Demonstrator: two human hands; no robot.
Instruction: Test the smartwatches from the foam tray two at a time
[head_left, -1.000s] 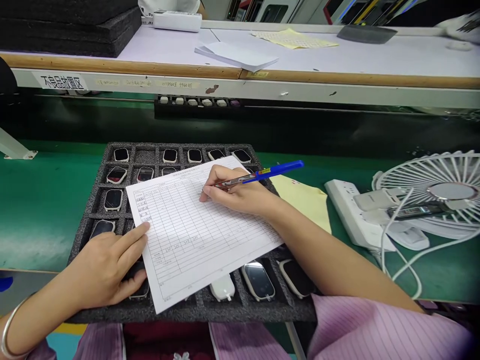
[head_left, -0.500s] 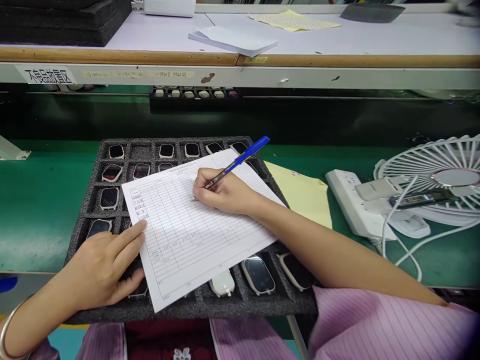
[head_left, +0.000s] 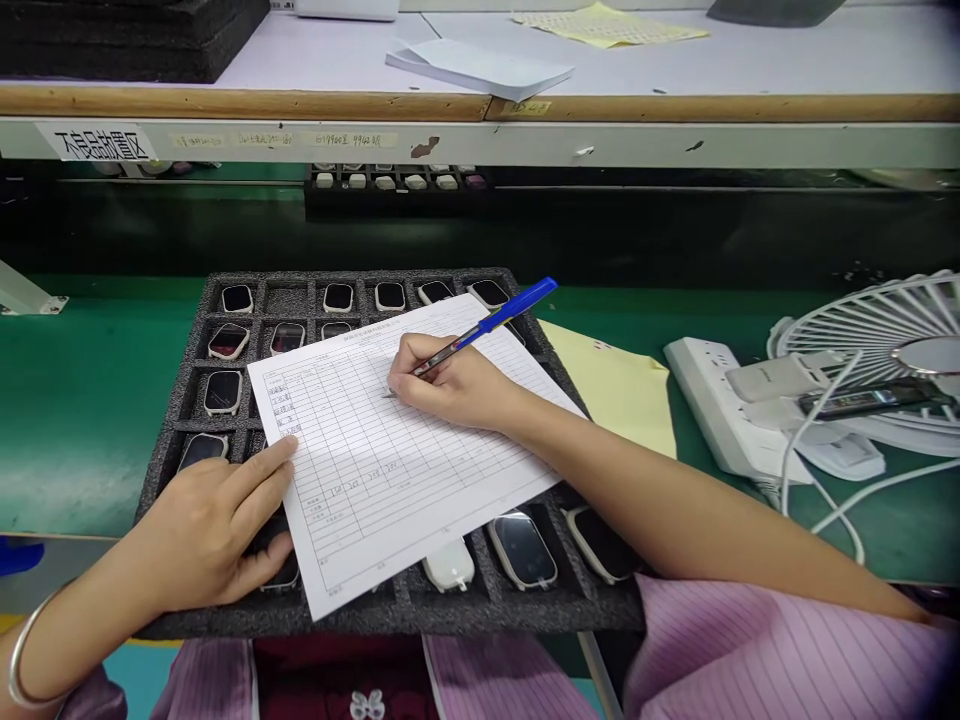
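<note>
A white printed form (head_left: 390, 450) lies tilted across a black foam tray (head_left: 187, 385) whose cells hold several small dark-screened devices (head_left: 225, 392). My right hand (head_left: 450, 385) rests on the upper middle of the form, closed on a blue pen (head_left: 487, 325) with the tip touching the paper. My left hand (head_left: 214, 530) lies flat on the tray's near left corner, its index finger pressing the form's left edge; the fingers are stretched out and hold nothing. A bangle circles the left wrist.
The tray sits on a green belt (head_left: 75, 400). To the right lie a yellow sheet (head_left: 615, 385), a white power strip (head_left: 720, 410) with plugs and cables, and a white fan (head_left: 892, 350). A shelf (head_left: 480, 135) behind carries papers and dark foam.
My right hand turned the pen from lying nearly flat to upright and set its tip on the form. The left hand has stayed in place.
</note>
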